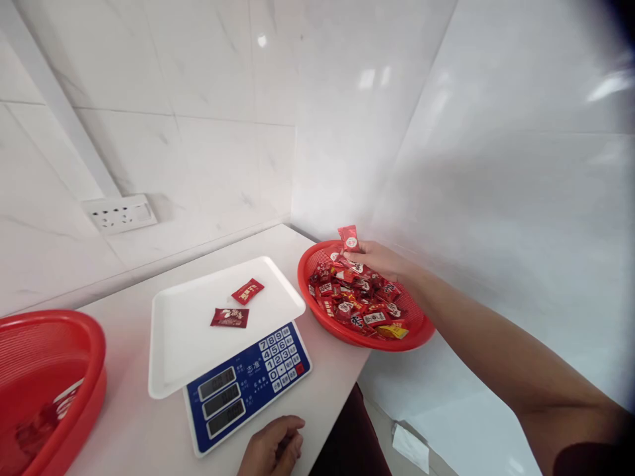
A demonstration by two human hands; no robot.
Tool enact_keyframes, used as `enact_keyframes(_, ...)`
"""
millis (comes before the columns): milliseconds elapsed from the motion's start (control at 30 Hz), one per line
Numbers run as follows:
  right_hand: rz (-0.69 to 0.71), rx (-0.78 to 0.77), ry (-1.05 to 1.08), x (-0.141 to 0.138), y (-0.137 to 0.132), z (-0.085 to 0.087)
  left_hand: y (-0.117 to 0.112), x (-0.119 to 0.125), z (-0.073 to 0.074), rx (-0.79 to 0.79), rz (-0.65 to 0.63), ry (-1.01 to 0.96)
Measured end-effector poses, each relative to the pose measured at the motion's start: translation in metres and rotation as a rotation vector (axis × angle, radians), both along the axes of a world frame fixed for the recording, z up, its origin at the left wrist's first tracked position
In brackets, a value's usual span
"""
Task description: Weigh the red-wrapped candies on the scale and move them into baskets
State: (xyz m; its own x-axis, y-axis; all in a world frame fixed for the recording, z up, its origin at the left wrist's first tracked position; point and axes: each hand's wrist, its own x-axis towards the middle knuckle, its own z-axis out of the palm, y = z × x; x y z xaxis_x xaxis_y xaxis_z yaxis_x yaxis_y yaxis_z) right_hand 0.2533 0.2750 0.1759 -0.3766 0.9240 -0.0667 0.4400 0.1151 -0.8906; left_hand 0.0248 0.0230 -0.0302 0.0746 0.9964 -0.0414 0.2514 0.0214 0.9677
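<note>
My right hand [377, 258] reaches over the red basket [419, 330] of wrapped candies [360, 301] and pinches one red candy packet [348, 237] above the pile. My left hand [274, 448] rests on the counter at the near edge, fingers curled, with nothing seen in it, just in front of the scale. The electronic scale [251, 380] has a blue keypad panel and a white weighing tray [183, 344]. Two red candy packets [247, 291] [229, 318] lie on that tray.
A second red basket [54, 390] stands at the left edge of the white counter [322, 390], with a few packets inside. A wall socket [119, 213] sits on the tiled back wall. The counter ends just right of the scale; floor shows below.
</note>
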Motion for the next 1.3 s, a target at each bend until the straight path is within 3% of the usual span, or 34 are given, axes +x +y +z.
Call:
enact_keyframes(167, 0.218, -0.023, 0.106, -0.070, -0.015, 0.006, -0.001, -0.001, 0.015, 0.009, -0.044, 0.037)
enact_keyframes(300, 0.385, -0.092, 0.073, -0.128, -0.023, -0.008, -0.003, -0.003, 0.026, -0.029, -0.072, 0.062)
enact_keyframes(433, 0.431, -0.121, 0.004, -0.156, -0.025, -0.024, -0.004, -0.004, 0.034, -0.045, -0.074, 0.067)
enact_keyframes(667, 0.333, -0.012, -0.079, -0.143, -0.025, -0.021, -0.006, -0.003, 0.036, -0.077, -0.064, 0.031)
enact_keyframes(933, 0.421, 0.128, -0.361, -0.137, -0.029, -0.017, -0.007, -0.003, 0.033, -0.081, -0.067, 0.016)
enact_keyframes(1100, 0.411, 0.197, -0.424, -0.141, -0.028, -0.016, -0.006, -0.004, 0.035, -0.085, -0.063, 0.024)
enact_keyframes(1300, 0.290, 0.293, -0.423, -0.103, -0.026, -0.007, -0.004, -0.003, 0.025, -0.069, -0.073, 0.024)
